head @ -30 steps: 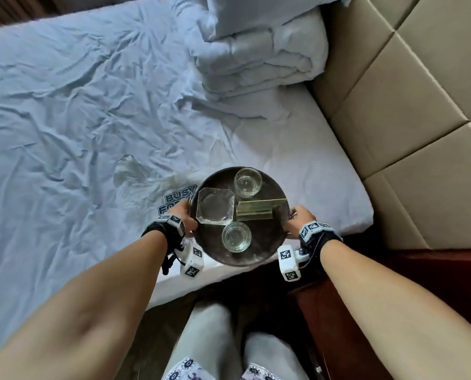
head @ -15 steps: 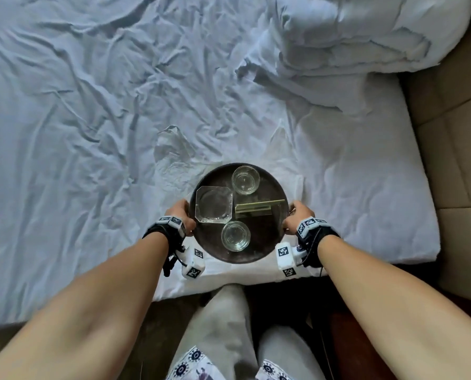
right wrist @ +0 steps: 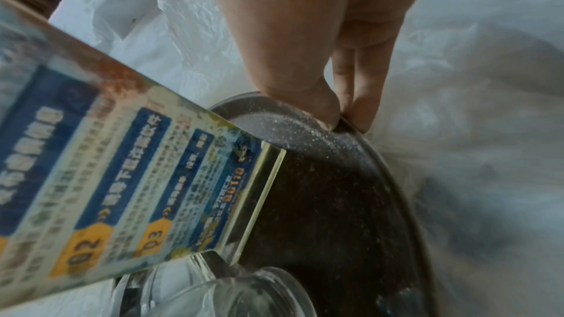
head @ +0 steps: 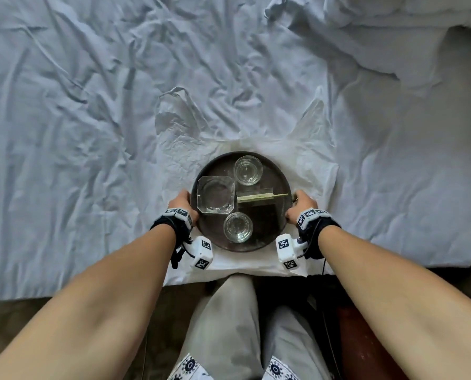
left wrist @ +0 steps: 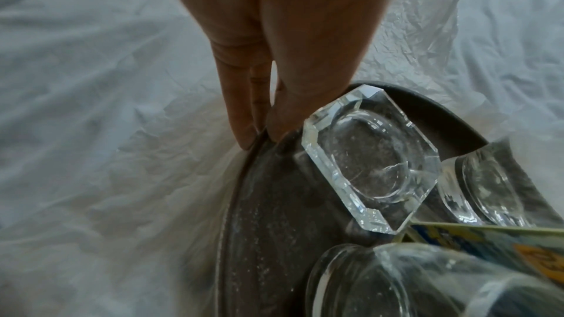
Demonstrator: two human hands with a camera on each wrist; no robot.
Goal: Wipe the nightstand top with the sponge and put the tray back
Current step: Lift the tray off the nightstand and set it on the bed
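L hand, R hand pinch tray rim

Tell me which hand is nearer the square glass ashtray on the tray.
Left. The left hand pinches the tray rim right beside the square glass ashtray. The right hand pinches the opposite rim, across the tray, with the standing card between it and the ashtray.

Print on the card is blurred; tray hides the plastic bag centre
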